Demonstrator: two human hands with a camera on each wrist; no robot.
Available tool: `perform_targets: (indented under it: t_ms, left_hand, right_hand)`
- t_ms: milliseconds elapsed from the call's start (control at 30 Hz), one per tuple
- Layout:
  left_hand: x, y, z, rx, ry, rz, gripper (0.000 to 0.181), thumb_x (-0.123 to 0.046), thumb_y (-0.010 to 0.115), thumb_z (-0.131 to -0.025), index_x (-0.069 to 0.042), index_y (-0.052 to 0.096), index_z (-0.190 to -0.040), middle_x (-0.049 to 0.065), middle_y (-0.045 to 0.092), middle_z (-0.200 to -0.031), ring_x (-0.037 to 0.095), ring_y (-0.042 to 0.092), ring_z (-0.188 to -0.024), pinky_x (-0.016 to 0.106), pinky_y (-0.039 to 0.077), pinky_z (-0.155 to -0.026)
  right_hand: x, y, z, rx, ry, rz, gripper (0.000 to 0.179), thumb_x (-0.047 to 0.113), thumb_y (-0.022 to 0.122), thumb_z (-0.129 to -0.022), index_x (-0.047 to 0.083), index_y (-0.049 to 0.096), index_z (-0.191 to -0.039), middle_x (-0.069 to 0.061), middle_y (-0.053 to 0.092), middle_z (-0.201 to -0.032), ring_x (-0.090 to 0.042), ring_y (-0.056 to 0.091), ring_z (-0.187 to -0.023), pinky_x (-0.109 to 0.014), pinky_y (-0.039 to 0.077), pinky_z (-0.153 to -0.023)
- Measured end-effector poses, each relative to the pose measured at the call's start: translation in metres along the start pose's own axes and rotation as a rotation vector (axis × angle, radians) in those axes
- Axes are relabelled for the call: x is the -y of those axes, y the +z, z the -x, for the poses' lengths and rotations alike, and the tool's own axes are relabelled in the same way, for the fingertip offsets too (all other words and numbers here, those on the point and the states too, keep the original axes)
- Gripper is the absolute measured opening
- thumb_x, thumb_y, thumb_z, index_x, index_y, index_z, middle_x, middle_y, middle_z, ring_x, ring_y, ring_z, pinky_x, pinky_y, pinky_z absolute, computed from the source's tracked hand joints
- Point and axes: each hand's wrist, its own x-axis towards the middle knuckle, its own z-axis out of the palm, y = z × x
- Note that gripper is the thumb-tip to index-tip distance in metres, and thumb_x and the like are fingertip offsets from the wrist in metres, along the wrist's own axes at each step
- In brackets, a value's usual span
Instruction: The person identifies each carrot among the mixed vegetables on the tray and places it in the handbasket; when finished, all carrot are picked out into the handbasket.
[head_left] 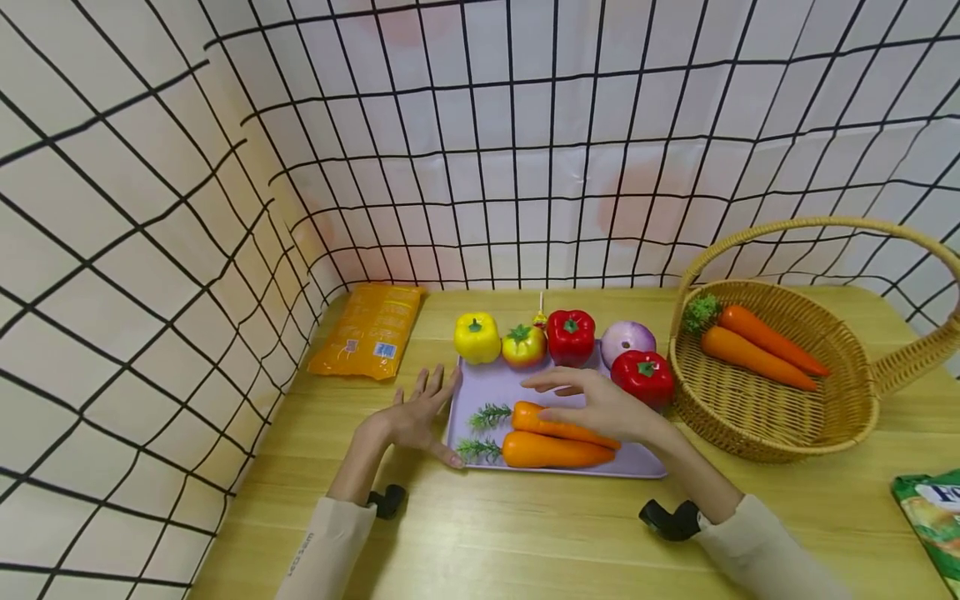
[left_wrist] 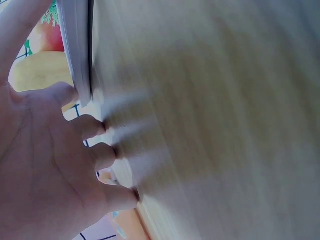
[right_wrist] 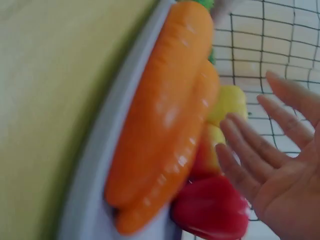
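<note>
A lavender tray (head_left: 487, 387) lies on the wooden table, with two orange carrots (head_left: 558, 451) side by side near its front edge. My left hand (head_left: 416, 418) has its fingers spread at the tray's left edge; in the left wrist view its fingertips are down close to the tabletop. Over the carrots hovers my right hand (head_left: 603, 407), fingers extended, nothing in its grasp. The right wrist view shows the open palm beside the carrots (right_wrist: 160, 110). Along the tray's back edge sit a yellow bell pepper (head_left: 476, 340), a yellow-red tomato (head_left: 524, 347), a red bell pepper (head_left: 572, 340) and a purple onion (head_left: 628, 337).
Another red bell pepper (head_left: 640, 380) sits at the tray's right side. Right of it stands a wicker basket (head_left: 772, 442) with a tall handle, holding two carrots (head_left: 757, 354). An orange packet (head_left: 367, 329) lies back left, a green bag (head_left: 933, 521) far right. Gridded walls (head_left: 487, 167) enclose the table.
</note>
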Motion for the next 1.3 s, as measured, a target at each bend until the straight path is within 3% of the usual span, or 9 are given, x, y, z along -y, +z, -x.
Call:
perform_targets:
  t_ms: [333,1300]
  left_hand:
    - [0.001,0.001,-0.001,0.002,0.0,0.002,0.141,-0.052,0.091,-0.074,-0.018,-0.01,-0.167,0.022,-0.021,-0.171,0.044,-0.019,-0.159,0.075,-0.006,-0.122]
    - [0.0,0.001,-0.001,0.006,-0.005,0.004,0.142,-0.052,0.091,-0.073,-0.019,-0.01,-0.167,0.021,-0.022,-0.171,0.043,-0.019,-0.159,0.074,-0.007,-0.123]
  right_hand:
    - [-0.013,0.014,-0.013,0.044,0.003,-0.021,0.047,0.023,0.072,-0.098,0.005,0.063,-0.14,-0.013,0.069,-0.137,-0.034,0.064,-0.127,-0.057,0.049,-0.111]
    - [-0.022,0.016,-0.015,0.073,0.051,-0.014,0.04,0.022,0.073,-0.097,0.012,0.069,-0.135,-0.009,0.071,-0.135,-0.027,0.066,-0.12,-0.054,0.052,-0.108]
